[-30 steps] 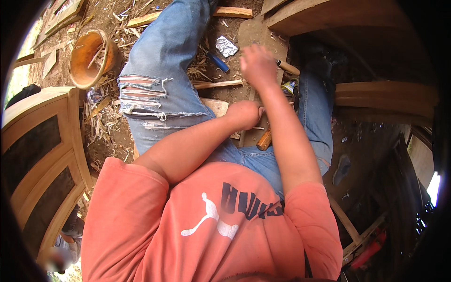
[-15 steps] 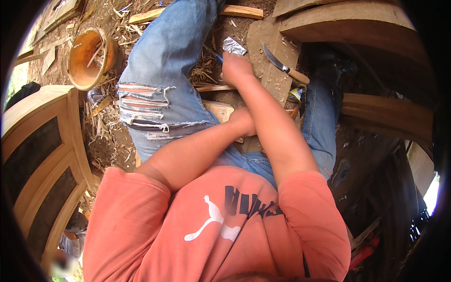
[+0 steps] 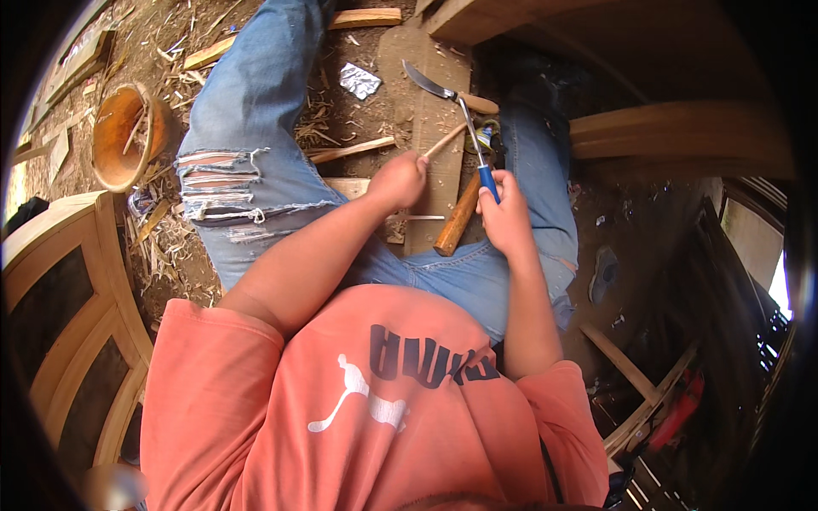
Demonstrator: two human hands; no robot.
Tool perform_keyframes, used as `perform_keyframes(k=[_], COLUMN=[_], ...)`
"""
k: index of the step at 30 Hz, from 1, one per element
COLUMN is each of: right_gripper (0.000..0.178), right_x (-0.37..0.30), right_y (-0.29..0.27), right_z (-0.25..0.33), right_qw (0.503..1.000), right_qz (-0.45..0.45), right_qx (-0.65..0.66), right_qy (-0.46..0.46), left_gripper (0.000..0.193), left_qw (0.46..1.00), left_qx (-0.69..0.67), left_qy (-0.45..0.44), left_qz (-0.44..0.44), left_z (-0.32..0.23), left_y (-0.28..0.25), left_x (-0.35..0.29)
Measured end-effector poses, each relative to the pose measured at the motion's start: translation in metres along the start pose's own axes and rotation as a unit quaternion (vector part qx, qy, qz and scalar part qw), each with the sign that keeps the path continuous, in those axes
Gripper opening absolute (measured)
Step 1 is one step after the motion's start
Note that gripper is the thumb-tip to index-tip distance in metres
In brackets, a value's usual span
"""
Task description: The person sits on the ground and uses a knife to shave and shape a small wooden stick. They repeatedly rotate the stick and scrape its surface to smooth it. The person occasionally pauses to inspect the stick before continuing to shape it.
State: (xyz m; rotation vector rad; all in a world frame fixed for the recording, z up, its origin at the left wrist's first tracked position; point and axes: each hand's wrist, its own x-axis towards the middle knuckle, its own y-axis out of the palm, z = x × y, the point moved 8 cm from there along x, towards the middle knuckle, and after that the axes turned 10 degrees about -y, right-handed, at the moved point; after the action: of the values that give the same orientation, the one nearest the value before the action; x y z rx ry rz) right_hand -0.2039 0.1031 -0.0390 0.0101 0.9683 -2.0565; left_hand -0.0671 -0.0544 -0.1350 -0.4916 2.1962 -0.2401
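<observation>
My left hand (image 3: pixel 399 180) is closed around a thin, pale wooden stick (image 3: pixel 446 143), which points up and to the right over a plank (image 3: pixel 409 111) on the ground. In my right hand (image 3: pixel 508 215) is a tool with a blue handle (image 3: pixel 487 182) and a long, narrow metal shaft; its exact kind is unclear. The shaft's tip reaches up close to a curved knife (image 3: pixel 424 81) with a wooden handle, lying on the plank. Between my legs, beside my right hand, rests a thick wooden handle (image 3: pixel 456 220), its far end hidden.
Crumpled foil (image 3: pixel 360 81) lies beyond my left hand. A yellow and blue container (image 3: pixel 486 139) sits by my right leg. Wood shavings and offcuts (image 3: pixel 354 150) litter the soil. An orange bucket (image 3: pixel 128 140) stands left, above a panelled wooden frame (image 3: pixel 100 298). Timber (image 3: pixel 682 132) crosses at right.
My forearms have uncrossed. My right hand has drawn back from near the foil with the blue-handled tool, while my left hand has moved forward and shows the stick. The view has shifted.
</observation>
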Motion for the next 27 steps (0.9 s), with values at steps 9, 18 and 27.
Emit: perform_keyframes(k=[9, 18, 27], right_gripper=[0.036, 0.04, 0.043], right_x=[-0.027, 0.015, 0.03], right_y=[0.014, 0.038, 0.029], right_z=[-0.01, 0.01, -0.011], right_qw=[0.994, 0.961, 0.938], right_qz=[-0.003, 0.038, 0.026], right_qx=[-0.108, -0.267, -0.341], right_qy=[0.005, -0.062, -0.051], left_gripper=[0.05, 0.049, 0.048], left_qw=[0.999, 0.997, 0.995], left_qx=[0.047, 0.074, 0.093], left_qy=[-0.006, -0.009, -0.009], left_qz=[-0.021, -0.034, -0.045], left_z=[0.014, 0.01, 0.012], left_y=[-0.002, -0.008, -0.008], left_x=[0.01, 0.003, 0.004])
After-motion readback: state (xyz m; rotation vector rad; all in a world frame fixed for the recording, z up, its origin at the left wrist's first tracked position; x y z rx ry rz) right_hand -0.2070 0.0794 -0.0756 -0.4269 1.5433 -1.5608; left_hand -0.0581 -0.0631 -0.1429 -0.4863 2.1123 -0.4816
